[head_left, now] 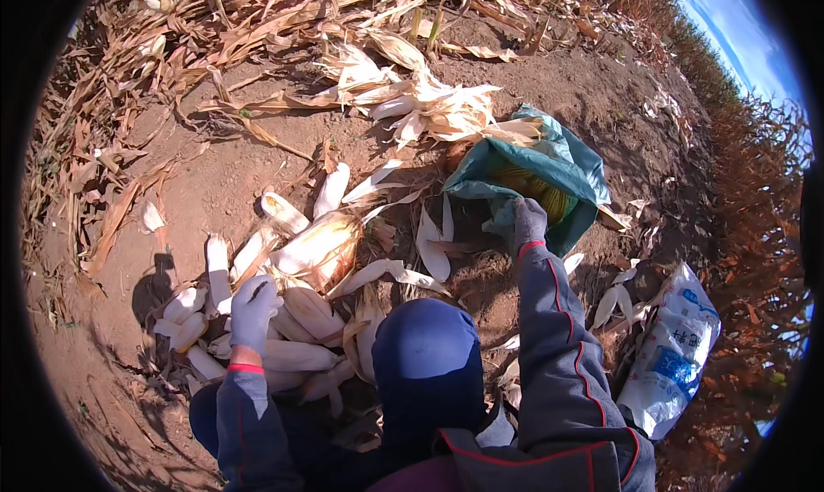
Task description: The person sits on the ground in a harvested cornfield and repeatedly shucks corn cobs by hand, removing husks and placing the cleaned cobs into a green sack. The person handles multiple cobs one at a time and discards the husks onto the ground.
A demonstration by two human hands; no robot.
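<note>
My left hand (252,315), in a pale glove, hovers over or rests on a heap of maize ears in dry husks (299,357). Its fingers are curled, and a small dark thing or mark shows at them; I cannot tell which. Farther right, my gloved right hand (531,222) is closed at the near rim of a green plastic sack (582,164). The fingertips are hidden there. Inside the sack's open mouth lie bare yellow maize cobs (537,189). A broad husked ear (322,244) lies just beyond my left hand.
Torn husks (444,109) lie behind the sack, and dry stalks (212,35) cover the far left ground. A white printed bag (673,357) lies right of my right arm. My bent knee (428,344) juts up between my arms. Standing dry plants (759,247) line the right.
</note>
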